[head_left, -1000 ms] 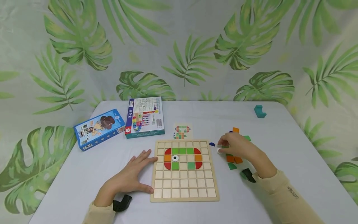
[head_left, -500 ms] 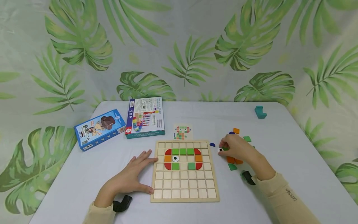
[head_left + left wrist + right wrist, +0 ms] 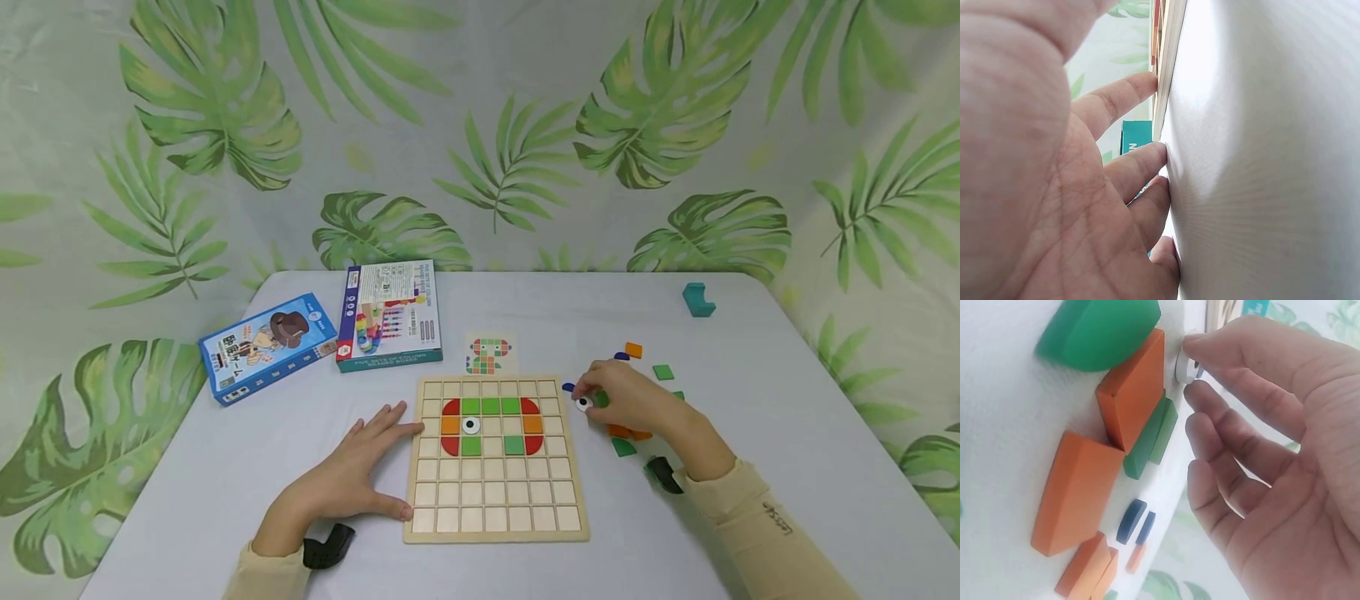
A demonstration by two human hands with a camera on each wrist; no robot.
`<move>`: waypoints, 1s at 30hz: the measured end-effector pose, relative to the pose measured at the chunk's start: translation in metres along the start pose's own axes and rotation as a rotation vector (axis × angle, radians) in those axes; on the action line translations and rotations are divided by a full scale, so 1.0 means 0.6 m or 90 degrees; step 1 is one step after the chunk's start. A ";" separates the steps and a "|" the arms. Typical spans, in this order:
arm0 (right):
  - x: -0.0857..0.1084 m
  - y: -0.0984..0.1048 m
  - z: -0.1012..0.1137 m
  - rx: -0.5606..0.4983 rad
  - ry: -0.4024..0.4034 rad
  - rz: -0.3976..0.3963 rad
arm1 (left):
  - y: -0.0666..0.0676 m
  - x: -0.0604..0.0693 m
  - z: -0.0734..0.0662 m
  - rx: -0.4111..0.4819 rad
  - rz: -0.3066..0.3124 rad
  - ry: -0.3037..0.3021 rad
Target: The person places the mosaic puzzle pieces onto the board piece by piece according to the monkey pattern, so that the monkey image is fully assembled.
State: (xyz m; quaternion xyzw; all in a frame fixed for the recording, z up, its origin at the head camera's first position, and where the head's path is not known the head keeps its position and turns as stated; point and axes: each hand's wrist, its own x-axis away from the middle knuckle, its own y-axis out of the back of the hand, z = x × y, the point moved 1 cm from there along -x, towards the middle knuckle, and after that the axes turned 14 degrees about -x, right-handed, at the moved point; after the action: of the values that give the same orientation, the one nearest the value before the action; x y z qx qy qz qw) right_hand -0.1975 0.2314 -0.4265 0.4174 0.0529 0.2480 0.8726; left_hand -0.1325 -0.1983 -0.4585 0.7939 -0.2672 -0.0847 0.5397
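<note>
My left hand (image 3: 351, 472) lies spread at the left edge of the wooden grid board (image 3: 495, 536), thumb and index finger touching its frame. In the left wrist view, that hand's (image 3: 1079, 206) fingers are extended along the tabletop. Right of the board, my right hand (image 3: 637, 400) pinches a white round eye piece (image 3: 583, 403) between thumb and fingers; the right wrist view shows this eye piece (image 3: 1186, 367) at the fingertips. Red, orange and green pieces and another eye piece (image 3: 470, 425) sit in the board's upper cells.
Loose orange (image 3: 633, 350), green (image 3: 663, 372) and blue (image 3: 568, 387) pieces lie around my right hand. A pattern card (image 3: 491, 355) is behind the board. Two boxes, one blue (image 3: 262, 342) and one white-topped (image 3: 397, 308), stand back left; a teal block (image 3: 698, 300) is back right.
My right hand has shifted slightly left with the eye piece, whose black pupil now shows. The left hand has stayed in place.
</note>
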 end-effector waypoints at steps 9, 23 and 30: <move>0.000 -0.002 -0.006 -0.009 -0.069 -0.032 | 0.000 0.002 -0.001 -0.003 0.001 0.009; -0.002 -0.013 0.037 0.004 0.024 -0.029 | 0.001 0.001 0.000 0.002 0.003 0.000; -0.028 -0.050 0.090 -0.011 0.099 0.021 | 0.000 0.000 0.002 0.005 0.004 -0.005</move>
State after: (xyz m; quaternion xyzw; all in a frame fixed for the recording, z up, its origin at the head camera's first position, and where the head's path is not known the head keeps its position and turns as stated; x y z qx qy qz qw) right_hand -0.1843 0.1693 -0.4163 0.3901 0.1118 0.2943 0.8653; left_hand -0.1329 -0.1995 -0.4590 0.7949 -0.2720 -0.0851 0.5356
